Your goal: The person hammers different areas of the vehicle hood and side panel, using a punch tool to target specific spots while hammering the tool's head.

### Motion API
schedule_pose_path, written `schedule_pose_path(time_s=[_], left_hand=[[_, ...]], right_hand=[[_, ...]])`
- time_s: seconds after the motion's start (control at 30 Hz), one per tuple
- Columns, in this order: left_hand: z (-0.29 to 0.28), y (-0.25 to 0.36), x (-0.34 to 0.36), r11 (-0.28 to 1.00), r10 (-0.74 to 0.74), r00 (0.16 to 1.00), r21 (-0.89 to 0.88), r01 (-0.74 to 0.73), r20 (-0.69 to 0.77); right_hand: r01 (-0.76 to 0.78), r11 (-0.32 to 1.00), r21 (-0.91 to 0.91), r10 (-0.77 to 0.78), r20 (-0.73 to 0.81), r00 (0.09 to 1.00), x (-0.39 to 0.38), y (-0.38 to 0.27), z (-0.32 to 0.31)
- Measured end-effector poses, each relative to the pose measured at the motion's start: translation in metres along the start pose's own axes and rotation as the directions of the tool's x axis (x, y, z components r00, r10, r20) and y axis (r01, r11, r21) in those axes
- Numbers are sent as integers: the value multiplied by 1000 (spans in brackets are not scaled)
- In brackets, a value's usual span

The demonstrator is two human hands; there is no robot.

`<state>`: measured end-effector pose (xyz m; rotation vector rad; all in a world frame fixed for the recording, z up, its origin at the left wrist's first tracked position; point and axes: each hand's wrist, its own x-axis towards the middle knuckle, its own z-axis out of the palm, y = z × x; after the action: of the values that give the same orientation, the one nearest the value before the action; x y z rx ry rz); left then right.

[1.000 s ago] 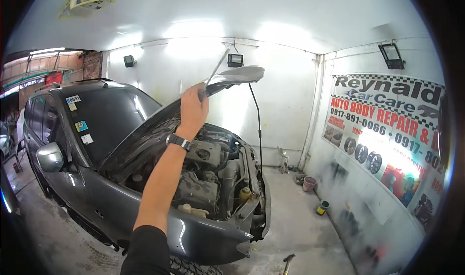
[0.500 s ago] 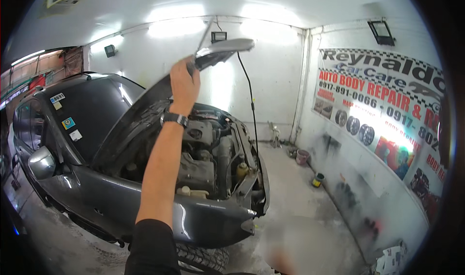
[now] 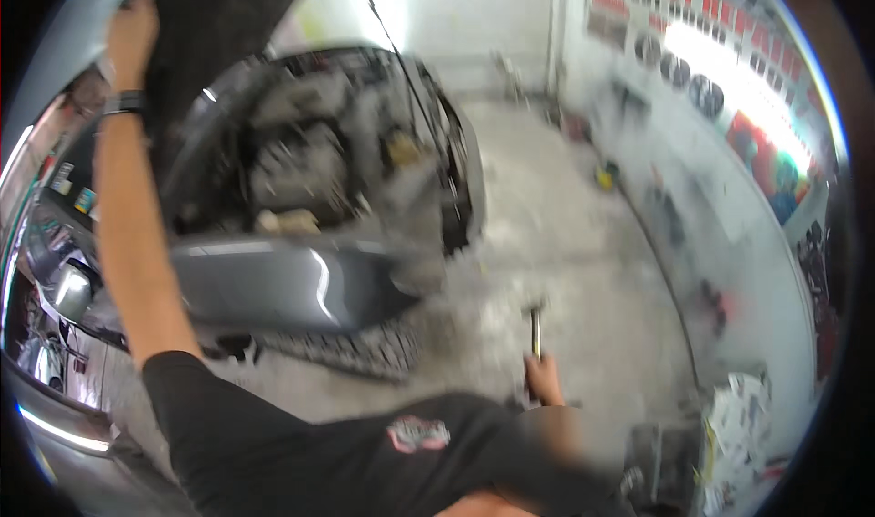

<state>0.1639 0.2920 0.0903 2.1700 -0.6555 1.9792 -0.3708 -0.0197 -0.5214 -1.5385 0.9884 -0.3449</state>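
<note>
"Car (image 3: 410, 194) first: how does it stand?"

"Nose to the right, hood (image 3: 214, 52) raised above the bared engine (image 3: 296, 166), grey fender (image 3: 264, 285) facing the person. The left hand (image 3: 134, 39) is up at the hood's edge; blur keeps me from telling how closed its grip is."

"And the hammer (image 3: 536, 335)?"

"Head up, its handle wrapped in the right hand's (image 3: 545, 380) grip, well apart from the fender."

"Doing this well?"

"I'd steady the hood firmly and keep the hammer clear of paintwork."

"Different from half a second ago?"

"View tipped down, left hand farther left, hammer now plainly visible."
</note>
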Motion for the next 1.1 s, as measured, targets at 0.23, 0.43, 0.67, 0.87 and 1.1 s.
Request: schedule_pose_path(time_s=[0.23, 0.43, 0.67, 0.87, 1.1], left_hand=[[-81, 130, -168, 694, -439, 832, -461, 553, 339], [-143, 284, -354, 377, -271, 242, -129, 917, 932], [-190, 451, -563, 231, 12, -476, 461, 857, 879], [-288, 458, -930, 893, 216, -690, 146, 426, 690], [-279, 500, -915, 622, -259, -856, 755, 207, 448]], right_hand=[[87, 984, 156, -87, -10, 996, 52, -58, -119], [12, 1000, -23, -13, -14, 1000, 113, -54, -176], [-68, 996, 56, 64, 73, 995, 169, -75, -163], [-48, 999, 17, 39, 336, 941, 232, -109, -135], [27, 955, -296, 84, 355, 931, 304, -151, -154]])
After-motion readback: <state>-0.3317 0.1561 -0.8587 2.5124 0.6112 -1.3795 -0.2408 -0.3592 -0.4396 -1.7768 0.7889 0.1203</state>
